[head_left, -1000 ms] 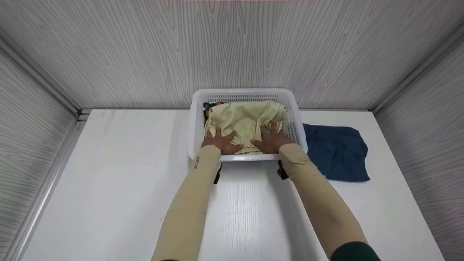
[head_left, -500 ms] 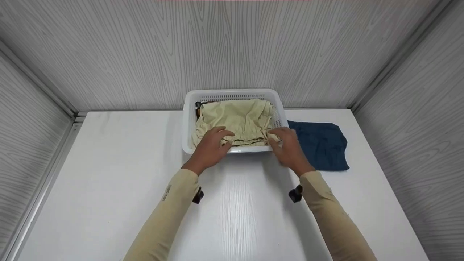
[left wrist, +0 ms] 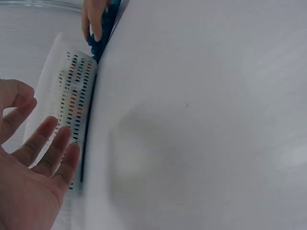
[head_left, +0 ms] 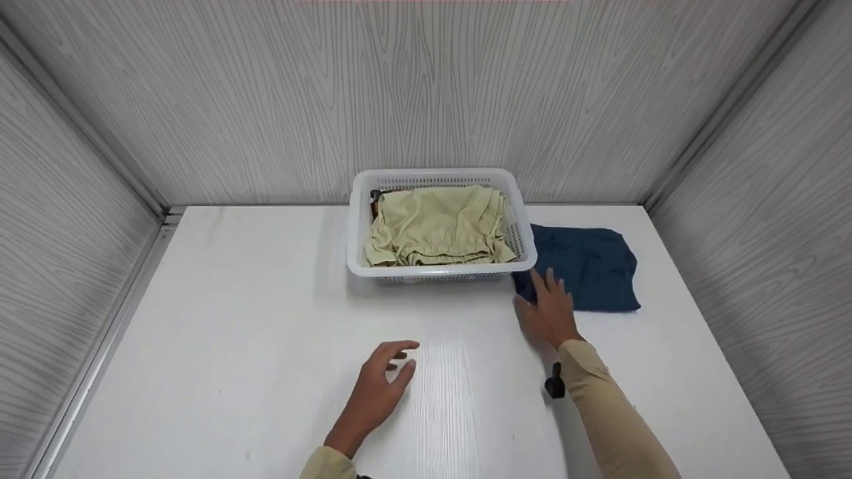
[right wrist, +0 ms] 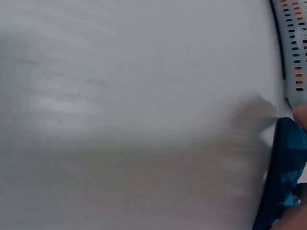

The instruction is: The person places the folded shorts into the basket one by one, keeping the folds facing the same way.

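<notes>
My right hand (head_left: 549, 311) is at the near left part of a folded navy blue cloth (head_left: 599, 266), its fingers fairly straight and resting on it. In the right wrist view, fingertips (right wrist: 301, 115) show at the edge of the same blue cloth (right wrist: 284, 167). A white plastic basket (head_left: 442, 271) stands just left of the cloth. Inside lies a folded beige garment (head_left: 442, 223) with a gathered elastic edge. Well in front of the basket, my left hand (head_left: 374, 387) hovers over the table with loosely bent fingers and holds nothing.
Dark and orange items (head_left: 375, 199) peek out at the basket's back left corner, mostly hidden under the garment. The white table (head_left: 253, 332) meets a grey wood-grain panel (head_left: 426, 86) behind, with similar panels left and right.
Both hands have come off the beige garment and out of the basket. The left has drawn back toward the body; the right has moved to the blue cloth.
</notes>
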The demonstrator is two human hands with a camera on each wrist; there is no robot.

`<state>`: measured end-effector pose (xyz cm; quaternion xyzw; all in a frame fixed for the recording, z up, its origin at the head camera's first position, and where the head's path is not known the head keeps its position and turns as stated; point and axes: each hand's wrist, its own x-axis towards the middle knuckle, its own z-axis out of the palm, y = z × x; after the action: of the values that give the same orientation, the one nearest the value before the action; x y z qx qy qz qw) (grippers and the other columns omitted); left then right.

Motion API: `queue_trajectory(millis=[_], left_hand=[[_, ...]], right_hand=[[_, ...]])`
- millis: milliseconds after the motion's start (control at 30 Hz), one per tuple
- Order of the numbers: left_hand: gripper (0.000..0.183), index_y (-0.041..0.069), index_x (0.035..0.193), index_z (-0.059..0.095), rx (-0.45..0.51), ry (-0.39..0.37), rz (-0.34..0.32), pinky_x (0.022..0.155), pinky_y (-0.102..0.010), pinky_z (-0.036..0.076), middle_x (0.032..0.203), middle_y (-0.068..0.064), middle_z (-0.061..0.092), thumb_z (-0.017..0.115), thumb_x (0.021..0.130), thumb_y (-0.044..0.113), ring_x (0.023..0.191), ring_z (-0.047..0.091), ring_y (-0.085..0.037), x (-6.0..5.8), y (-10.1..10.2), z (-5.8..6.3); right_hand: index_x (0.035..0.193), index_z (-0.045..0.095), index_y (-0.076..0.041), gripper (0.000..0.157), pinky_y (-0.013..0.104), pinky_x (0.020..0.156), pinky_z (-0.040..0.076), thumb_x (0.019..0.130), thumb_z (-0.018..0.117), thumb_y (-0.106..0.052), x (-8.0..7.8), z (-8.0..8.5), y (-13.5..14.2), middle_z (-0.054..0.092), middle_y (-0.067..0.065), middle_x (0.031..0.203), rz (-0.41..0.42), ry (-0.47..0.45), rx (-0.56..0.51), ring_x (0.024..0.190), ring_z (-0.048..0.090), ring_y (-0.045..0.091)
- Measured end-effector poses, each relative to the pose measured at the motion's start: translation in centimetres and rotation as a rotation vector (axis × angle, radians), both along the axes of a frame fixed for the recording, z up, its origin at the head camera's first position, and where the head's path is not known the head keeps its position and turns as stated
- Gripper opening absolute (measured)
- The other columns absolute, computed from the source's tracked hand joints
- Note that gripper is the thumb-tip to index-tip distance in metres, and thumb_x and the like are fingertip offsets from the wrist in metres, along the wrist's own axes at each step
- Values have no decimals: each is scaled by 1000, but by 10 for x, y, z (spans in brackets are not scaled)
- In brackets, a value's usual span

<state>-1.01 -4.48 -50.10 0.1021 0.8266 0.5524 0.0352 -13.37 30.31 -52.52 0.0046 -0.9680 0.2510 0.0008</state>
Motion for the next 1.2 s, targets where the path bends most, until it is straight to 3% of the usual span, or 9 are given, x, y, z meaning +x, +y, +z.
queue_trajectory(millis=[167, 400, 533, 667, 833, 1000, 1200], left_hand=[[35, 3, 135, 59, 233, -134, 60, 95, -42, 53, 129, -13, 63, 56, 106, 20, 113, 63, -29, 18, -1, -10], [49, -2, 147, 44, 568, -407, 81, 99, -42, 52, 140, -25, 55, 49, 108, 26, 121, 60, -39, 21, 7, -10], [53, -3, 150, 38, 676, -514, 58, 102, -45, 50, 144, -28, 50, 45, 108, 28, 126, 57, -40, 23, 19, -11], [55, -2, 151, 36, 691, -572, 37, 102, -46, 50, 143, -28, 50, 46, 107, 29, 127, 56, -39, 27, 31, -15], [56, -1, 151, 37, 651, -590, 33, 101, -45, 50, 143, -27, 50, 48, 106, 30, 126, 57, -39, 33, 44, -16], [56, -1, 151, 39, 612, -580, 32, 101, -44, 50, 143, -26, 51, 53, 104, 28, 124, 59, -37, 36, 53, -12], [51, -8, 148, 39, 558, -523, 12, 103, -40, 49, 141, -30, 53, 52, 102, 9, 126, 56, -35, 39, 60, -12]], right_hand=[[159, 32, -5, 65, 71, 115, 9, 105, 48, -39, 9, -7, -5, 16, 31, 162, 29, -49, 83, 147, 8, 57], [154, 42, -3, 58, 70, 114, 19, 106, 50, -34, 35, 4, -20, 24, 31, 160, 61, -45, 153, 144, 18, 58], [151, 47, -2, 56, 66, 115, 22, 105, 52, -33, 51, 10, -31, 31, 33, 156, 74, -30, 180, 143, 26, 57], [147, 53, -3, 54, 64, 113, 29, 103, 56, -34, 72, 12, -44, 39, 34, 152, 94, 12, 204, 138, 35, 57], [144, 57, -5, 53, 68, 103, 39, 102, 59, -37, 93, 12, -60, 46, 33, 147, 125, 54, 237, 130, 43, 58], [143, 59, -9, 52, 67, 99, 42, 101, 59, -40, 110, 13, -73, 50, 30, 145, 143, 41, 272, 125, 47, 56], [141, 62, -11, 51, 66, 95, 46, 101, 59, -41, 125, 16, -93, 54, 29, 140, 203, 63, 271, 118, 50, 55]])
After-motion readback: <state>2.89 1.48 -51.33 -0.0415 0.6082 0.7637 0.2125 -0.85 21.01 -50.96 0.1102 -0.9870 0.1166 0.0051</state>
